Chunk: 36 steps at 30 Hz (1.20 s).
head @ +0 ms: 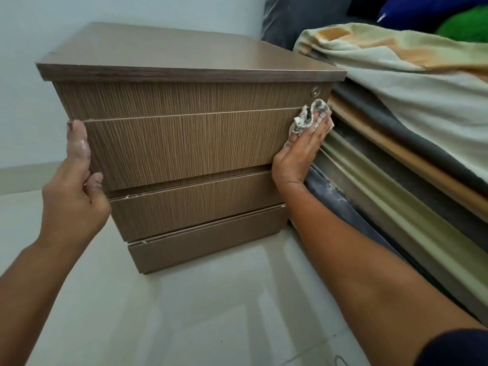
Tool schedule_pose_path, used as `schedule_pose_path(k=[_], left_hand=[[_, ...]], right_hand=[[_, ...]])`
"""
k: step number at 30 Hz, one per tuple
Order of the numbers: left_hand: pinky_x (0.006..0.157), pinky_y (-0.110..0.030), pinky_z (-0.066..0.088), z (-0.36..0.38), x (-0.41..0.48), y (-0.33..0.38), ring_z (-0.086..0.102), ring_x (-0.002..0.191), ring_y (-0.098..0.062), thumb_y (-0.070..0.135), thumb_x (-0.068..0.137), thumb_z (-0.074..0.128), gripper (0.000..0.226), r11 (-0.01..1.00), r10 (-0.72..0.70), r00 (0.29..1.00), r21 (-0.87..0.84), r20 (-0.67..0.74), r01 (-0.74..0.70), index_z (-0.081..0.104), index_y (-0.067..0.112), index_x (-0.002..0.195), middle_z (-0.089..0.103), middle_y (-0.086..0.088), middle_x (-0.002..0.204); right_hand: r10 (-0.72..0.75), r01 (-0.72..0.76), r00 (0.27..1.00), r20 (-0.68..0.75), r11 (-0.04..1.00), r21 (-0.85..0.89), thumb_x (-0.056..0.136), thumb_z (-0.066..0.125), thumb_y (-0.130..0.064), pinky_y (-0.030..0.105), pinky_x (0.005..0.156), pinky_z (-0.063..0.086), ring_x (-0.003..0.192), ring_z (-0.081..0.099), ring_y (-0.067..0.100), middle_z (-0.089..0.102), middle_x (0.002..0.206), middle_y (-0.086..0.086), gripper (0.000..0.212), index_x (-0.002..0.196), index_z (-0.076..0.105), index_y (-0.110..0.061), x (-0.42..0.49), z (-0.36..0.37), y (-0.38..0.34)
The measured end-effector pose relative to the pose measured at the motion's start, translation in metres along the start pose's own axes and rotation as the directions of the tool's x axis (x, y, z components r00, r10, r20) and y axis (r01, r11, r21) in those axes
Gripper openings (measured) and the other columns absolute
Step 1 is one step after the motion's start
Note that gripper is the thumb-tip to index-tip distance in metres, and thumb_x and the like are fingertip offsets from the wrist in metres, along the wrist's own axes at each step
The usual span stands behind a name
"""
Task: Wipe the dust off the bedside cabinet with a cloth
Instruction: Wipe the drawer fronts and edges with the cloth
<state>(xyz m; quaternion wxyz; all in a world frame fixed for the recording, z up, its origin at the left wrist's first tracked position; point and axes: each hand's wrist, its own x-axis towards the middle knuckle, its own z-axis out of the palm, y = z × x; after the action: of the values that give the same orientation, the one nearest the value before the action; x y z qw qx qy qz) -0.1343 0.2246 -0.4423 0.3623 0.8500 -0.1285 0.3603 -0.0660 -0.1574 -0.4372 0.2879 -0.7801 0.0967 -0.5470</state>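
The bedside cabinet (184,143) is brown wood-grain with three drawers and a flat top, standing on a pale floor. Its top drawer is pulled out a little. My left hand (76,186) grips the left edge of that drawer front, thumb on the face. My right hand (301,154) lies flat against the drawer's right end, pressing a crumpled grey-white cloth (309,116) at the drawer's upper right corner. A small round lock (314,91) sits just above the cloth.
A bed (396,159) with layered mattresses and a pale green and orange sheet (412,64) stands tight against the cabinet's right side. Dark, blue and green pillows (449,19) lie at the top right. A pale wall (39,35) is behind; tiled floor (198,313) lies in front.
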Motion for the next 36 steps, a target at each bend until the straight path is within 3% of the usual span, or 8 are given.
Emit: schedule_pose_path(k=[6, 10, 13, 15, 17, 23, 32, 36], left_hand=[[0.119, -0.036, 0.036, 0.001, -0.003, 0.011, 0.03, 0.15, -0.012, -0.016, 0.09, 0.041, 0.086, 0.994, 0.111, 0.994, -0.007, -0.018, -0.111, 0.019, 0.031, 0.158, 0.021, -0.002, 0.165], [0.106, -0.022, 0.045, 0.002, -0.016, 0.026, 0.042, 0.144, -0.024, -0.011, 0.095, 0.042, 0.053, 0.985, 0.166, 0.981, -0.03, -0.099, -0.169, 0.05, 0.006, 0.144, 0.033, -0.021, 0.158], [0.101, -0.023, 0.049, 0.004, -0.036, 0.021, 0.055, 0.129, -0.001, -0.002, 0.1, 0.042, 0.028, 0.968, -0.078, 0.973, -0.25, -0.216, 0.022, 0.06, 0.014, 0.114, 0.055, -0.017, 0.143], [0.1, -0.041, 0.055, 0.005, -0.047, 0.013, 0.061, 0.124, -0.006, 0.002, 0.1, 0.045, 0.021, 0.926, -0.257, 0.947, -0.329, -0.192, 0.185, 0.054, 0.019, 0.109, 0.064, -0.007, 0.132], [0.102, -0.033, 0.053, 0.005, -0.056, 0.007, 0.063, 0.121, -0.009, 0.004, 0.098, 0.049, 0.022, 0.925, -0.325, 0.941, -0.241, -0.096, 0.295, 0.056, 0.011, 0.118, 0.067, -0.005, 0.127], [0.084, 0.007, 0.037, 0.006, -0.064, 0.007, 0.068, 0.108, -0.012, 0.006, 0.098, 0.053, 0.024, 0.947, -0.303, 0.953, -0.111, -0.01, 0.3, 0.062, 0.004, 0.12, 0.07, 0.0, 0.12], [0.079, 0.002, 0.039, 0.011, -0.079, 0.015, 0.067, 0.093, -0.006, 0.007, 0.097, 0.053, 0.015, 0.953, -0.282, 0.957, -0.134, -0.068, 0.271, 0.054, 0.002, 0.111, 0.071, 0.007, 0.102], [0.096, -0.009, 0.047, 0.011, -0.093, 0.02, 0.065, 0.117, -0.016, 0.004, 0.099, 0.047, 0.033, 0.96, -0.253, 0.965, -0.143, -0.065, 0.242, 0.054, -0.001, 0.131, 0.069, -0.009, 0.126]], right_hand=[[0.386, -0.381, 0.922, -0.003, 0.91, 0.163, 0.1, 0.03, -0.021, 0.042, 0.118, 0.031, 0.137, 0.04, 0.039, 0.036, 0.151, 0.029, 0.056, 0.148, 0.034, 0.008, 0.015, -0.003, 0.009], [0.608, -0.594, 0.794, 0.01, 0.772, 0.229, 0.102, 0.034, -0.011, 0.027, 0.115, 0.028, 0.137, 0.041, 0.035, 0.04, 0.148, 0.025, 0.05, 0.15, 0.032, 0.003, 0.023, -0.018, 0.017], [0.4, -0.368, 0.913, -0.077, 0.891, 0.267, 0.102, 0.036, -0.006, -0.006, 0.104, 0.014, 0.14, 0.033, 0.02, 0.032, 0.154, 0.025, 0.053, 0.152, 0.026, 0.006, -0.002, -0.032, 0.002], [0.203, -0.185, 0.978, -0.047, 0.948, 0.26, 0.103, 0.037, -0.007, -0.002, 0.107, 0.014, 0.136, 0.03, 0.009, 0.034, 0.152, 0.026, 0.05, 0.149, 0.029, 0.008, -0.027, -0.039, -0.018], [0.012, -0.023, 0.999, 0.043, 0.964, 0.264, 0.104, 0.039, -0.005, 0.007, 0.111, 0.022, 0.131, 0.037, 0.004, 0.041, 0.144, 0.021, 0.044, 0.145, 0.035, 0.009, -0.052, -0.041, -0.04], [-0.258, 0.117, 0.903, 0.343, 0.917, 0.382, 0.105, 0.033, -0.017, 0.041, 0.111, 0.04, 0.127, 0.046, 0.031, 0.043, 0.139, 0.025, 0.049, 0.148, 0.035, 0.006, -0.111, -0.028, -0.099], [-0.457, 0.233, 0.819, 0.347, 0.817, 0.528, 0.102, 0.038, -0.012, 0.048, 0.105, 0.043, 0.124, 0.05, 0.033, 0.05, 0.137, 0.024, 0.044, 0.14, 0.043, 0.011, -0.145, -0.014, -0.141], [-0.565, 0.318, 0.733, 0.379, 0.777, 0.543, 0.102, 0.043, -0.012, 0.045, 0.103, 0.045, 0.12, 0.053, 0.033, 0.054, 0.135, 0.023, 0.039, 0.135, 0.051, 0.006, -0.158, -0.005, -0.156]])
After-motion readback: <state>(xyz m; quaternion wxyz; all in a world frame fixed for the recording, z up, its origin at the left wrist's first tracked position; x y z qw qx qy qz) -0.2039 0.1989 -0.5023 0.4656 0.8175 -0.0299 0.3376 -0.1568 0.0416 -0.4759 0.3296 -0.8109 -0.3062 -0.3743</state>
